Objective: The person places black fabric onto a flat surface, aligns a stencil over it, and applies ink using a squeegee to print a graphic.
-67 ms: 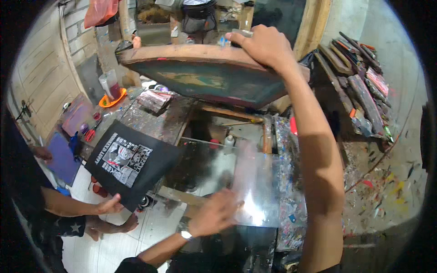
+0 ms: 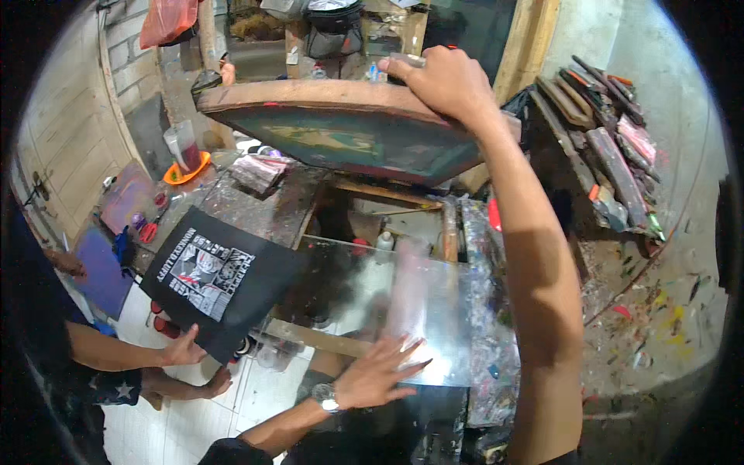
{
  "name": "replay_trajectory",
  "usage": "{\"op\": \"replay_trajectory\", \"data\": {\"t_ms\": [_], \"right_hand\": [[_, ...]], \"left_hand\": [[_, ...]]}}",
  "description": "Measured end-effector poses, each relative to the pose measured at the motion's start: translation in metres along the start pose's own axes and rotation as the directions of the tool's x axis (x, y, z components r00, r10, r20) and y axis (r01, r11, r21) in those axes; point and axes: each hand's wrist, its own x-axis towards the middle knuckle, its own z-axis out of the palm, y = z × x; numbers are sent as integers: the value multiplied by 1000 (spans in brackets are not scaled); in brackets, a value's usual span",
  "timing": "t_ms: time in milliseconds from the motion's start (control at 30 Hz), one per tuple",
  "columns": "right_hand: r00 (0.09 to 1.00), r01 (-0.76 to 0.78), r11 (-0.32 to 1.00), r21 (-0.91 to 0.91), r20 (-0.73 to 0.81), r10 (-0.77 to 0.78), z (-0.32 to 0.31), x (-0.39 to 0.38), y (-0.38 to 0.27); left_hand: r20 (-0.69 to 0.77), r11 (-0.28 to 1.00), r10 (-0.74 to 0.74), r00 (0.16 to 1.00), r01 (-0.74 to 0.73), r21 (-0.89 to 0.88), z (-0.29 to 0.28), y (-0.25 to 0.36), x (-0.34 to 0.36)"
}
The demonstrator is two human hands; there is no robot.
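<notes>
Up at the far side, my right hand (image 2: 446, 81) grips the wooden edge of a screen-printing frame (image 2: 302, 94), which is tilted up with its stained green mesh underside showing. Below it, my left hand (image 2: 380, 374), a watch on its wrist, is open with fingers spread over the near part of a glass plate (image 2: 446, 310). Whether the palm touches the glass I cannot tell. A pale pinkish streak (image 2: 408, 291) shows on the plate. To the left, a co-worker's hand (image 2: 184, 349) holds a black sheet (image 2: 260, 283) of fabric-like material with a white and red print.
Paint-crusted squeegees (image 2: 612, 163) are stacked on a rack at the right. At the back left stand a clear jug (image 2: 183, 147) in an orange dish (image 2: 190, 171) and red-handled scissors (image 2: 148, 232). A white bottle (image 2: 385, 241) stands beneath the glass.
My left hand, blurred with its fingers bunched before, now has them spread out over the glass. The raised frame stays held by my right hand. The view has shifted slightly.
</notes>
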Motion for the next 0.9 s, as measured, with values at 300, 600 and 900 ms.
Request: {"op": "replay_trajectory", "data": {"t_ms": [300, 600, 900], "right_hand": [[999, 5, 999, -39, -39, -7, -2, -49, -20], [998, -21, 999, -30, -64, 19, -4, -41, -25], [994, 54, 999, -3, -93, -54, 11, -119, -39]], "left_hand": [[-564, 889, -307, 767, 442, 117, -80, -66, -83], [-298, 842, -522, 799, 539, -28, 55, -42, -34], [-860, 932, 56, 507, 283, 227, -147, -30, 48]]}}
